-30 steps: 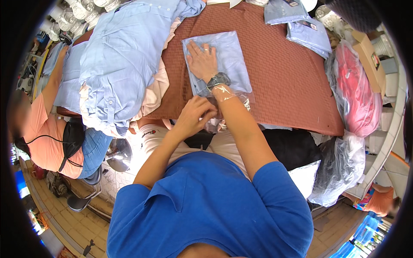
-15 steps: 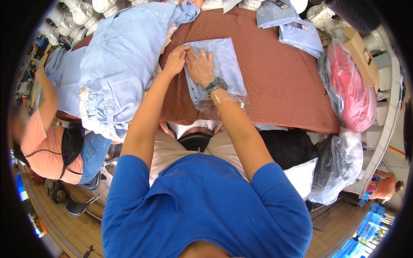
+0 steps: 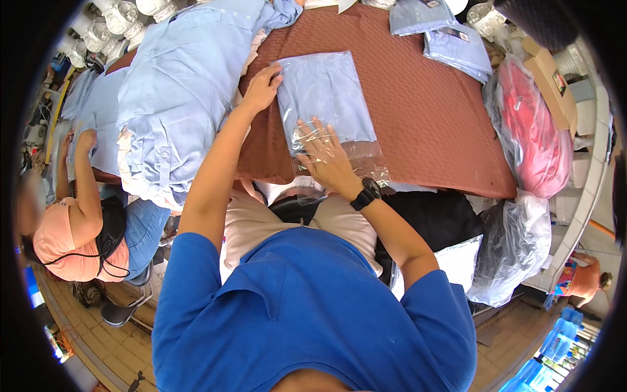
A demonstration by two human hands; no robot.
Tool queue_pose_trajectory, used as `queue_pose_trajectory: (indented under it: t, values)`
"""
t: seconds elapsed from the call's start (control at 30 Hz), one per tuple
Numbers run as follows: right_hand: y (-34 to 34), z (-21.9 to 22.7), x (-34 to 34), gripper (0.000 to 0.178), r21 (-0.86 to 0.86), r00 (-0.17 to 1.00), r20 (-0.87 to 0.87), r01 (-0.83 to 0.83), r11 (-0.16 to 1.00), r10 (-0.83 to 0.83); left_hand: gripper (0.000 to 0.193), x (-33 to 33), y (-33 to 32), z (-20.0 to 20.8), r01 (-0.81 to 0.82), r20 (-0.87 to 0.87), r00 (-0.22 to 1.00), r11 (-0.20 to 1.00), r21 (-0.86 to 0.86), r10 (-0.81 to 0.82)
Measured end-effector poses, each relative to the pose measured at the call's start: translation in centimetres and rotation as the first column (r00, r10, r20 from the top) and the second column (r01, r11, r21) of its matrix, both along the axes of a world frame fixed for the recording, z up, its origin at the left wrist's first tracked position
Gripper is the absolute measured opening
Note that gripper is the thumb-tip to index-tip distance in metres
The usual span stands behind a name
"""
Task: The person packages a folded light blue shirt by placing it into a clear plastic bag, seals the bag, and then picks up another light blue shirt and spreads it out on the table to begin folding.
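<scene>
Lying flat, fingers splayed wide, my right hand [image 3: 332, 162] rested on the bagged blue garment [image 3: 326, 88], just right of the shirt pile [image 3: 183, 98]! Nearer that pile, my left hand [image 3: 260, 93] curled at its edge, grip impossible to tell.

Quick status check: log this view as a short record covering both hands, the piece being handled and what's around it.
Left hand: at the clear plastic bag's far left corner; grip unclear
Right hand: fingers spread at the bag's near end; above or beneath the film unclear
Bag contents: folded light-blue garment
Surface: brown tablecloth
Left side: pile of light-blue shirts; co-worker in orange top
Right side: packaged light-blue garments, plastic-wrapped red bundle, cardboard box
</scene>
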State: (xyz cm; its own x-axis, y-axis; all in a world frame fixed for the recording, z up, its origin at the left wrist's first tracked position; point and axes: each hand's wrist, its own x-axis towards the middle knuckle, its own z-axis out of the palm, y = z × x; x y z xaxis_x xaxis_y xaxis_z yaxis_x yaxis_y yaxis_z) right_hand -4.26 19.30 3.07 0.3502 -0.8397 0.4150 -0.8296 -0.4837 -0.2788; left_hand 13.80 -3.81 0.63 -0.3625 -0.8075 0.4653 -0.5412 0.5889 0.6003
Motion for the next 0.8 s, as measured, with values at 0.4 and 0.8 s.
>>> queue_pose_trajectory:
  t: [0.4, 0.8]
  values:
    - [0.8, 0.0, 1.3, 0.058, 0.031, 0.997, -0.043, 0.060, 0.998, -0.058, 0.039, -1.4, 8.2, 2.2, -0.184, 0.042, 0.982, 0.901, 0.393, 0.182]
    - [-0.3, -0.6, 2.7, 0.060, -0.012, 0.991, 0.015, 0.134, 0.991, -0.134, 0.033, -3.5, 7.1, 4.1, -0.278, 0.225, 0.952, 0.898, 0.342, 0.209]
